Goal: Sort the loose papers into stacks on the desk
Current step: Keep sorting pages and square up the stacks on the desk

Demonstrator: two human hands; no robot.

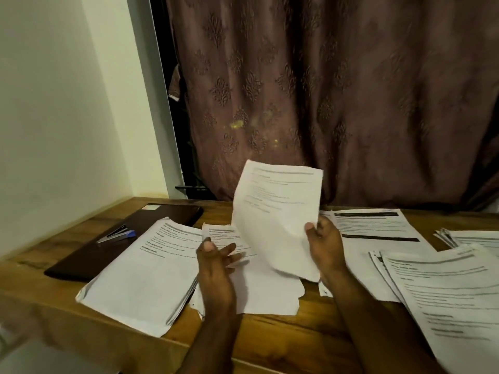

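Observation:
My right hand (325,245) pinches the right edge of a printed sheet (278,211) and holds it upright above the wooden desk (283,336). My left hand (216,263) hovers with relaxed, spread fingers over a middle pile of papers (259,287) and holds nothing. A thick stack of printed pages (145,271) lies to the left of that pile. More printed papers (378,233) lie behind my right hand, and a fanned stack (445,292) spreads at the right.
A dark closed laptop (116,238) lies at the back left with pens (116,234) on it. Another small stack (469,238) sits at the far right edge. A brown patterned curtain (324,90) hangs behind the desk, and a pale wall (54,103) stands on the left.

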